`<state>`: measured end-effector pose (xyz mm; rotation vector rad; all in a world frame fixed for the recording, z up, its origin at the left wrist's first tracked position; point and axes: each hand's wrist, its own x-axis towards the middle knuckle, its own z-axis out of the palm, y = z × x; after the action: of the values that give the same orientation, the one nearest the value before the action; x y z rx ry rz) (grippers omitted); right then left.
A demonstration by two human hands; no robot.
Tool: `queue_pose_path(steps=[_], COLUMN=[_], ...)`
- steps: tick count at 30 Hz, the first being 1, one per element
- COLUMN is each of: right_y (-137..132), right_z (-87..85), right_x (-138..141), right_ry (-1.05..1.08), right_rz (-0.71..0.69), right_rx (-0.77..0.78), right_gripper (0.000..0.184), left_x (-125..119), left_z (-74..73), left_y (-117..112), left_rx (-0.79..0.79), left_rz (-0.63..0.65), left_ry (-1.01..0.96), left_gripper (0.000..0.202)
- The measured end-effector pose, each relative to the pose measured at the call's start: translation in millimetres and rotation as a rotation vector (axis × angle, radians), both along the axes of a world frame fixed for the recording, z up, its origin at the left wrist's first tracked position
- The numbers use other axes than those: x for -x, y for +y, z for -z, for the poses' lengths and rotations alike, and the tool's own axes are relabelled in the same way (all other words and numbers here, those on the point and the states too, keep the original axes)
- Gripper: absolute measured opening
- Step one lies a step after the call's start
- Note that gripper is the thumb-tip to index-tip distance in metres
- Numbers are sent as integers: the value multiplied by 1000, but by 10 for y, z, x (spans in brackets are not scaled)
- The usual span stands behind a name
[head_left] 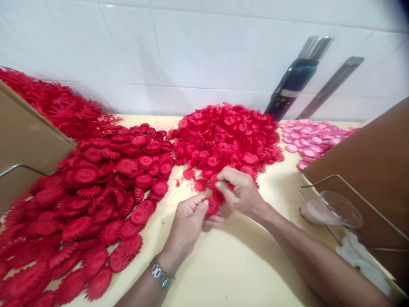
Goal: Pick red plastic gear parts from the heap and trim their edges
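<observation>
Between thumb and fingers, my left hand pinches a red scalloped disc, flower-like in shape. Close above it, my right hand has its fingers bent together on a red piece, partly hidden and slightly blurred. Just beyond both hands rises a heap of small red fringed flower pieces. A wide spread of larger, darker red toothed discs lies to the left of my left hand. A metal-banded watch is on my left wrist.
Pink petal discs lie at the back right, beside a brown board. A clear plastic cup leans by a wire frame. A dark blue handled tool and a metal strip rest against the tiled wall. Red strips fill the far left.
</observation>
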<state>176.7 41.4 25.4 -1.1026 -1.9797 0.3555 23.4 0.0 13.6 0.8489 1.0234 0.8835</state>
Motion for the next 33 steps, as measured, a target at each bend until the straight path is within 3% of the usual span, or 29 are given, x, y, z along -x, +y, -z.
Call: queue_pose_path(steps=[4,6,11,20,27,33], right_y=[216,322,398,321,171,-62], right_z=[-46,-9,89,-120,-170,-223], right_x=[-315,-481,-646,-703,-391,43], right_ry=[-67,-196,-256,81,125,99], right_rz=[435,528,479,495,301,-159], right_rx=[-183,-215,-181,-220,-154,291], right_gripper=[14,17,29,17,17,15], left_x=[4,16,55,36,16,39], left_z=[-11,-20,-17,12,55,42], left_y=[4,18,37,38,20,28], left_rx=[59,90,87,-21,-11,-42], left_rz=[26,11,-10,-81,-84,-171], left_ry=[21,-17,-141,-41,0,17], left_gripper=[18,18,25,20,27,33])
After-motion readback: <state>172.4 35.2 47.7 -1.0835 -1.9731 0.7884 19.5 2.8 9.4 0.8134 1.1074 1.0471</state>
